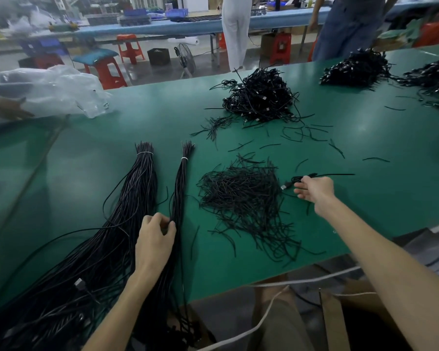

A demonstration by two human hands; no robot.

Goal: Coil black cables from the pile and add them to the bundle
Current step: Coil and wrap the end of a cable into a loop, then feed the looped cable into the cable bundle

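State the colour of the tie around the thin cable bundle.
White; the tie shows best in the head view.

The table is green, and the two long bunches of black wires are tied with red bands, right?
Not quite: the bands are white, not red. The head view shows one round each long bunch of black wires on the green table.

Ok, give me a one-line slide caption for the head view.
Left hand grips the thin cable bundle; right hand touches a coiled cable beside the tie pile.

Long cable bundles [142, 178] at left, tie pile [241, 196] to their right, coiled-cable heap [261, 100] behind, all on the table [107, 153]
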